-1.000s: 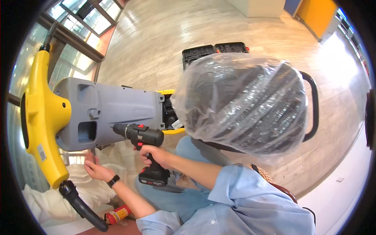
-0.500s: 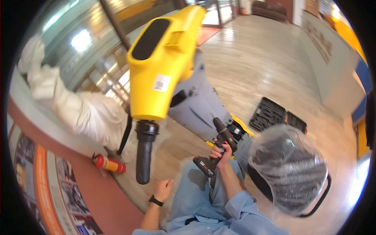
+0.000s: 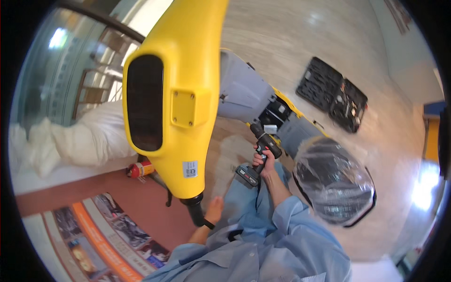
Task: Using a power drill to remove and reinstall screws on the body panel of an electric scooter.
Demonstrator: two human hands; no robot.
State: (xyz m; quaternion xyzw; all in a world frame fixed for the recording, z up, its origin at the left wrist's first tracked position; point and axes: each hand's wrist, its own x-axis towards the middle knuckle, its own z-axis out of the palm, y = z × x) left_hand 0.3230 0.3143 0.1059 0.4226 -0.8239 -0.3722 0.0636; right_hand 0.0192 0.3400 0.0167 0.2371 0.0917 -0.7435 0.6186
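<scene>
My right hand (image 3: pixel 266 162) is wrapped round the handle of a black cordless drill (image 3: pixel 267 143) with a battery pack at its base. The drill's chuck points toward an open bay (image 3: pixel 276 113) in the floor section of a yellow and grey scooter (image 3: pixel 249 87); whether it touches anything there I cannot tell. My left hand (image 3: pixel 215 210) is low beside the black handlebar grip (image 3: pixel 195 211), with its fingers smeared by motion. Above it rises the yellow handlebar cover (image 3: pixel 188 89) with a dark display panel (image 3: pixel 145 103). A small pale piece (image 3: pixel 270 129) shows at the bay.
To my right is the scooter's seat (image 3: pixel 333 183), wrapped in clear plastic. An open black tool case (image 3: pixel 324 84) lies on the floor beyond. At left are a red fire extinguisher (image 3: pixel 141 169), a white cloth-covered shape (image 3: pixel 89 141) and a picture panel (image 3: pixel 101 235).
My view has tipped down and come closer to the scooter, so the yellow cover looms larger. My left hand appears nearer the handlebar grip. The drill stays in my right hand.
</scene>
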